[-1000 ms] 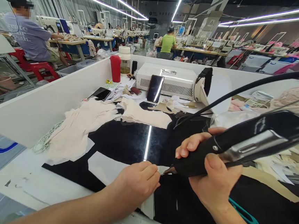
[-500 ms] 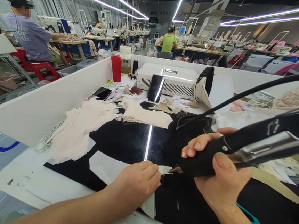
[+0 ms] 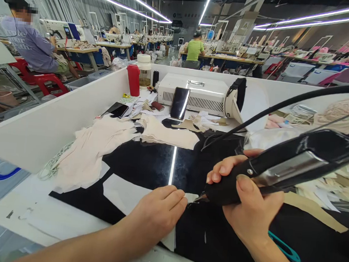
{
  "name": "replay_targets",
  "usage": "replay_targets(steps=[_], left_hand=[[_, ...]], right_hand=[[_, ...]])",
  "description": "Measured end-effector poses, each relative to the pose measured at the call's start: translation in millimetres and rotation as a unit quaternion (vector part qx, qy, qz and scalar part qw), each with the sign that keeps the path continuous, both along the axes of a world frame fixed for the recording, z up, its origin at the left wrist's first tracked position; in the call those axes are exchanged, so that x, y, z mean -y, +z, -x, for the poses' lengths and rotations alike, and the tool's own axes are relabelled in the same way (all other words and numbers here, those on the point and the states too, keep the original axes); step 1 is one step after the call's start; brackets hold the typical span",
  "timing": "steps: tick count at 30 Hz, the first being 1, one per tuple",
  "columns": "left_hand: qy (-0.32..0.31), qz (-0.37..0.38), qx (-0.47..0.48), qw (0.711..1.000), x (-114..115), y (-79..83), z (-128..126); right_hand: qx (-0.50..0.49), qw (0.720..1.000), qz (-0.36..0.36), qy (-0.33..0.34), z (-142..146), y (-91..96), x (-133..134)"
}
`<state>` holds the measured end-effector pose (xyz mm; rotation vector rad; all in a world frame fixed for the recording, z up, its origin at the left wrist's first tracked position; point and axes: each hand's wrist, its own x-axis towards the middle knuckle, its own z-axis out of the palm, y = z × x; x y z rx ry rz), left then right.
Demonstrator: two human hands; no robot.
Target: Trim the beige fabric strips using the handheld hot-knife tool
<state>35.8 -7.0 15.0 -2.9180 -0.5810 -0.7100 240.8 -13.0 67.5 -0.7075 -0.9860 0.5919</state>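
Observation:
My right hand (image 3: 248,209) is wrapped around a black corded hand tool (image 3: 282,161) with a long silver lever along its side. The tool's narrow metal tip (image 3: 200,198) points left, meeting the end of a white fabric piece (image 3: 123,189) beside my left fingertips. Fingers pressed together, my left hand (image 3: 163,207) grips that piece near its right end and covers part of it. Under both hands lies a glossy black surface (image 3: 147,157). Whether the tip is cutting the cloth, I cannot tell.
Cream fabric stacks (image 3: 96,144) lie left and at the back (image 3: 168,132). A phone (image 3: 179,103) leans on a white vented box (image 3: 193,88). The tool's black cable (image 3: 274,107) arcs over the right side. A teal-handled item (image 3: 286,249) lies by my right forearm.
The tool and my right hand have shifted slightly left, toward my left hand. My left hand keeps its hold on the white fabric. The view has moved a little.

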Motion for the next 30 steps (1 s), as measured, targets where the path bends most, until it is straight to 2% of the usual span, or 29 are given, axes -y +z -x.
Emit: replay_targets(steps=[2,4,10,13,19,26,30], left_hand=[[0.003,-0.016,0.007,1.0,4,9.3,4],[0.016,0.002,0.008,1.0,8,12.3,8],[0.054,0.108,-0.018,0.993,11,-4.6,13],[0.062,0.13,-0.033,0.989,10,-4.9,14],[0.055,0.098,-0.042,0.993,12,2.4,13],[0.068,0.054,-0.027,0.996,23,-5.8,10],[0.072,0.056,-0.03,0.995,27,-8.5,7]], right_hand=[[0.006,1.0,0.002,-0.001,0,0.2,2],[0.012,1.0,0.007,-0.002,0,0.5,6],[0.011,0.999,0.021,-0.026,5,1.8,23],[0.016,0.999,0.022,-0.028,9,1.4,30],[0.016,0.999,0.033,-0.026,14,-2.1,38],[0.004,0.999,0.033,-0.009,17,1.6,45],[-0.007,0.999,0.044,0.005,20,6.4,45]])
